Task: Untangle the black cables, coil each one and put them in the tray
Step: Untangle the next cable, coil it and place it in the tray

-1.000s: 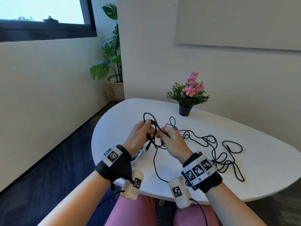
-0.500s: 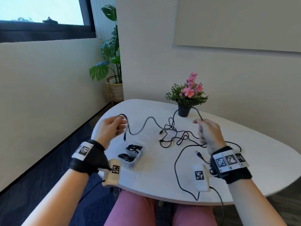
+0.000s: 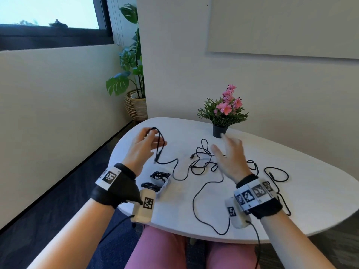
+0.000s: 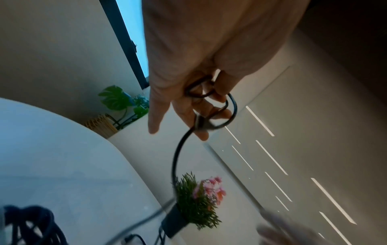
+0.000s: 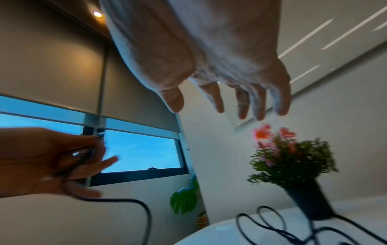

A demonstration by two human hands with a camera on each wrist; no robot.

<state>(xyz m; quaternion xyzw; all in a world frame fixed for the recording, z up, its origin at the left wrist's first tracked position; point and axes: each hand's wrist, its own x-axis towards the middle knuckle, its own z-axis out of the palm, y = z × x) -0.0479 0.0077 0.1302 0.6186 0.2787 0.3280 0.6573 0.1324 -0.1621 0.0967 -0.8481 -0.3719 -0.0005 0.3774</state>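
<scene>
My left hand (image 3: 150,139) is raised over the table's left side and holds a black cable (image 3: 159,141) looped round its fingers. In the left wrist view the loops (image 4: 209,106) cross the curled fingers while the index finger points straight. The cable's plug hangs down and the rest trails over the table into a loose tangle of black cables (image 3: 201,159). My right hand (image 3: 226,152) hovers over that tangle, fingers spread and holding nothing; the right wrist view shows its fingers (image 5: 243,102) straight. A small clear tray (image 3: 167,183) by my left wrist contains coiled black cables.
A potted pink flower (image 3: 220,130) stands at the back of the white table (image 3: 314,195). Another black cable (image 3: 276,174) loops at the right, behind my right wrist. One strand runs to the near table edge (image 3: 219,232). A large plant in a basket (image 3: 136,105) stands on the floor.
My right hand has let go of the cable it was pulling and now spreads open over the tangle. My left hand keeps its cable, now looped over its fingers.
</scene>
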